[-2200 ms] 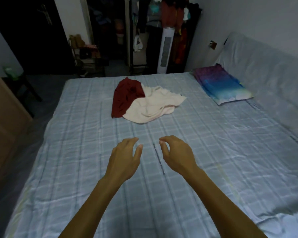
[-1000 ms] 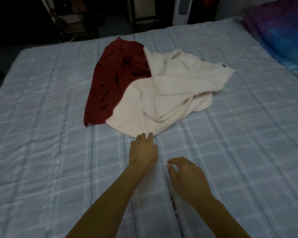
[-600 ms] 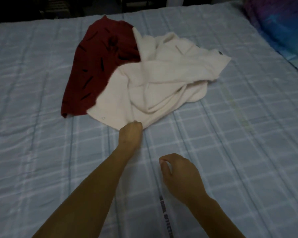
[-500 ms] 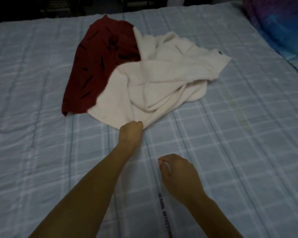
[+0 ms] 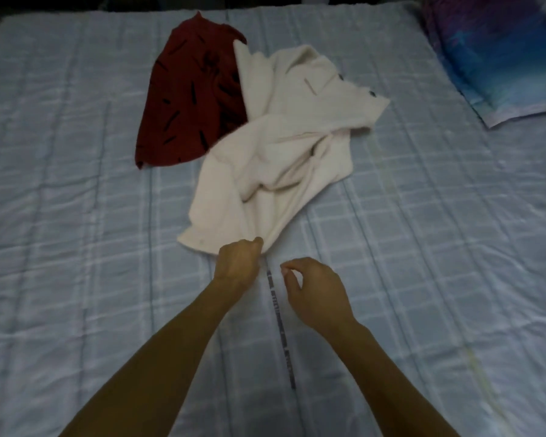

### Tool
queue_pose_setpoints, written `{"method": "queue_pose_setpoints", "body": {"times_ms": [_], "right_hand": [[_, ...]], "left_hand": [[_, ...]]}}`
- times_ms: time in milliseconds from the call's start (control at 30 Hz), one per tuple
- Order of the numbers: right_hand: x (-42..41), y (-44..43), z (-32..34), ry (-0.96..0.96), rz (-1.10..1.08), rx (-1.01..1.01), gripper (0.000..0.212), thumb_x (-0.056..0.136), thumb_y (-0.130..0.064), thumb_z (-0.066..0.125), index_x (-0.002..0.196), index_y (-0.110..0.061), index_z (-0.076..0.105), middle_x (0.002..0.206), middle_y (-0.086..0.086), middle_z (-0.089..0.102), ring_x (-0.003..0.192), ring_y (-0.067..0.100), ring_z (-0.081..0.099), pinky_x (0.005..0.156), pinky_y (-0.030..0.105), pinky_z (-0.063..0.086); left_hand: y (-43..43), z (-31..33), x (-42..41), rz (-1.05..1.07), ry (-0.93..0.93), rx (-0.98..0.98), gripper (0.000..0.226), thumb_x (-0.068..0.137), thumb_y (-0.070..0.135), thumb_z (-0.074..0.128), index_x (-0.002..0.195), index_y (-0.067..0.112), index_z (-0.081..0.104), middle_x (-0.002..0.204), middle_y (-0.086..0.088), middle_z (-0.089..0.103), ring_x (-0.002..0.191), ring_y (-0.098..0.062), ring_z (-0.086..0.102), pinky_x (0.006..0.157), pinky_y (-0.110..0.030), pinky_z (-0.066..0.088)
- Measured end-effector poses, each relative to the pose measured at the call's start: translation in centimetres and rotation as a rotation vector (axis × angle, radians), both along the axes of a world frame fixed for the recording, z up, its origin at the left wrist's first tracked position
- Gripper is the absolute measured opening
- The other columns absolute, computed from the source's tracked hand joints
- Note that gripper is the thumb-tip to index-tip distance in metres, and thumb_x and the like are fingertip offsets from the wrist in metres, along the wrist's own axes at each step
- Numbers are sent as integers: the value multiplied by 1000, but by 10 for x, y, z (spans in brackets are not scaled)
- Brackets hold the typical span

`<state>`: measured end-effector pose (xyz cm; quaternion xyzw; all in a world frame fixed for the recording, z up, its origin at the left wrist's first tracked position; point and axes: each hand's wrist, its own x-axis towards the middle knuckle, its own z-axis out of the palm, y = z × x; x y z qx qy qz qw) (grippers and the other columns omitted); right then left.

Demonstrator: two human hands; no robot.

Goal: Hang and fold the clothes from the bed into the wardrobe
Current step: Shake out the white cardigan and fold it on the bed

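Observation:
A crumpled cream garment (image 5: 284, 152) lies in the middle of the bed (image 5: 76, 216), stretched toward me. My left hand (image 5: 238, 261) grips its near hem in a fist. Beside it to the left lies a dark red garment (image 5: 189, 96) with black marks, partly under the cream one. My right hand (image 5: 312, 291) hovers just right of the left hand, fingers loosely curled, holding nothing. The wardrobe is out of view.
The bed has a pale blue checked cover. A blue and purple pillow (image 5: 498, 52) lies at the far right. A thin dark printed strip (image 5: 279, 326) runs along the cover between my forearms.
My left hand reached the cream garment, closed on its hem and has pulled it toward me, uncovering more of the red garment. My right hand stayed beside it.

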<state>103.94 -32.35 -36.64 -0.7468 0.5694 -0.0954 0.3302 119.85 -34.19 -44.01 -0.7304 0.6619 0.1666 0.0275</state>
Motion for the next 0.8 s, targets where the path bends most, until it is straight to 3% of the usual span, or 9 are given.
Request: {"method": "queue_pose_setpoints", "body": {"times_ms": [67, 167, 233, 367, 433, 533, 667, 733, 800], "right_hand": [[-7, 19, 15, -3, 4, -9, 25, 96, -27, 48, 103, -15, 69, 105, 0, 68, 95, 16, 63, 85, 30, 49], [-14, 54, 39, -23, 23, -42, 26, 96, -27, 49, 111, -16, 68, 109, 1, 67, 97, 15, 62, 83, 21, 44], [-18, 82, 53, -26, 31, -48, 27, 96, -26, 49, 113, -14, 67, 111, 4, 67, 97, 17, 62, 83, 22, 45], [-24, 148, 77, -21, 26, -49, 28, 97, -26, 49, 114, -14, 67, 113, 6, 67, 100, 20, 62, 87, 29, 47], [-28, 183, 83, -12, 34, -53, 27, 96, -26, 50, 114, -13, 67, 114, 6, 66, 102, 20, 62, 88, 28, 45], [-31, 235, 85, -8, 46, -29, 27, 96, -25, 50, 112, -13, 67, 113, 6, 67, 101, 20, 62, 87, 28, 46], [-31, 292, 86, 8, 101, -8, 28, 96, -28, 50, 114, -16, 67, 115, 4, 66, 101, 18, 62, 85, 25, 46], [-31, 316, 88, 1, 140, -1, 27, 96, -27, 50, 114, -16, 67, 115, 2, 67, 100, 18, 61, 82, 22, 42], [-34, 338, 91, -18, 179, 7, 28, 96, -26, 49, 114, -15, 67, 117, 3, 66, 104, 19, 61, 87, 24, 43]], "left_hand": [[45, 2, -7, 11, 56, -16, 36, 90, 6, 47, 125, 9, 51, 105, -13, 66, 92, -30, 64, 74, -32, 46], [112, 18, -18, -6, 100, -66, 36, 75, 4, 69, 111, 5, 63, 85, -13, 69, 72, -25, 67, 60, -25, 48], [155, 30, -25, -13, 110, -53, 35, 76, 5, 69, 111, 5, 63, 86, -13, 70, 72, -24, 68, 60, -24, 49], [234, 47, -35, -20, 72, 59, 38, 92, 5, 44, 130, 7, 48, 110, -16, 64, 97, -30, 63, 76, -31, 45], [269, 57, -36, -16, 70, 71, 36, 91, 5, 43, 127, 6, 50, 108, -17, 64, 96, -31, 63, 75, -33, 44], [322, 68, -39, -12, 77, -59, 30, 79, 3, 63, 109, 3, 61, 89, -18, 67, 77, -29, 66, 63, -31, 48], [399, 81, -52, 36, 143, 69, 31, 92, 6, 41, 122, 12, 50, 107, -15, 63, 95, -32, 62, 76, -35, 45], [439, 92, -66, 56, 199, -21, 23, 84, 4, 53, 104, 15, 54, 83, -16, 66, 74, -32, 66, 62, -32, 48], [478, 98, -87, -31, 159, 20, 29, 54, 10, 85, 75, 15, 65, 57, -5, 61, 48, -20, 61, 46, -22, 45]]}}
